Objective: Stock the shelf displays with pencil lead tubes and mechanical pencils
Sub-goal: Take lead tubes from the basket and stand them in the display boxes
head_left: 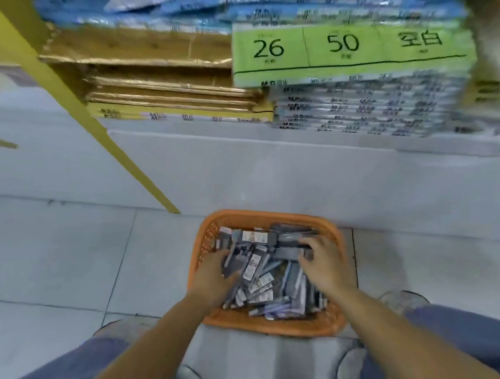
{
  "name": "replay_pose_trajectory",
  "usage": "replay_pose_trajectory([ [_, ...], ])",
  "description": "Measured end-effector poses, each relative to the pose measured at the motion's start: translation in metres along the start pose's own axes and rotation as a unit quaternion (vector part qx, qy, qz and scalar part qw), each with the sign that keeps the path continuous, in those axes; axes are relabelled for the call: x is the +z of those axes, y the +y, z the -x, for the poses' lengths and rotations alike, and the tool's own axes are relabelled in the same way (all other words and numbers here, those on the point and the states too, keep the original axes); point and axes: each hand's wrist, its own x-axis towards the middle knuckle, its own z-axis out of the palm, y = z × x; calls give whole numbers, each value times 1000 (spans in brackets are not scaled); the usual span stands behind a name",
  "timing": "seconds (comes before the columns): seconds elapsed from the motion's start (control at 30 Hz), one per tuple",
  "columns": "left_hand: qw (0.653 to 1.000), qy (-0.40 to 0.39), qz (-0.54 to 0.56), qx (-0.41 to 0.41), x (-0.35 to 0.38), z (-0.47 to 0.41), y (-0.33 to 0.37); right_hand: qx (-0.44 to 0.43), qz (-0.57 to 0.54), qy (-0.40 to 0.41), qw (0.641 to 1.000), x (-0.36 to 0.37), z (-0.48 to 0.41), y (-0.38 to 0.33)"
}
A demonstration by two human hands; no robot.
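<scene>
A floor of pale grey tiles (63, 251) is seen from above, bounded at the back by a plain white shelf base (273, 176), across which a slanted yellow metal upright (100, 127) runs. On the shelf above, stacks of flat paper packs are stored: brown kraft-wrapped packs (167, 93) on the left, blue film-wrapped packs (137, 3) on top, and a green-labelled pack (339, 54) printed with 26 and 50 on the right. An orange plastic mesh basket (264, 326) is set on the tiles just in front of the shelf base, between two knees in blue jeans (454, 327). The basket is filled with a loose heap of flat dark packets with white barcode labels (269, 287); through the blur it cannot be told whether leads or pencils are inside them. The left hand (212, 278) is held over the basket's left side, its fingers curled round a dark packet (231, 261) at the edge of the heap. The right hand (326, 267) is laid over the far right of the heap, where another dark packet (289, 252) is pinched between thumb and bent fingers. Both grasped packets are in contact with the rest of the heap inside the basket.
</scene>
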Motion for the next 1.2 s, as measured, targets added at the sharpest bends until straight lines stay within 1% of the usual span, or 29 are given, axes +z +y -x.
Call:
replay_pose_trajectory([
  [0.03,1000,6,-8,2,5,-7,-3,-2,15,9,1000,7,-5,5],
  [0.1,999,21,-32,36,12,-22,-4,13,40,11,999,18,-15,10],
  [0.2,994,30,-63,79,16,-48,4,27,58,36,997,31,-26,15],
  [0.4,982,-24,-170,75,20,-81,16,40,125,64,989,44,-38,15],
  [0.47,982,-26,-178,59,20,-87,17,27,139,72,987,47,-38,14],
  [0.53,984,-25,-170,51,20,-90,18,9,130,55,990,47,-39,15],
  [0.6,982,-22,-179,56,20,-92,18,3,123,11,992,44,-44,16],
  [0.67,982,-23,-180,55,19,-88,15,11,168,-40,985,40,-47,14],
  [0.73,987,-21,-152,49,17,-82,10,19,199,-76,977,40,-48,12],
  [0.83,999,2,-49,15,14,-70,3,8,165,-66,984,42,-49,10],
  [0.93,997,7,63,-33,10,-52,-3,-5,144,-76,987,36,-48,7],
  [1.07,979,-24,191,-60,8,-28,-4,-20,142,-115,983,22,-39,3],
  [1.13,969,-32,235,-66,3,-19,1,-23,107,-110,988,10,-32,-1],
  [1.2,949,-32,304,-69,-4,-9,10,-27,33,-99,994,-8,-22,-11],
])
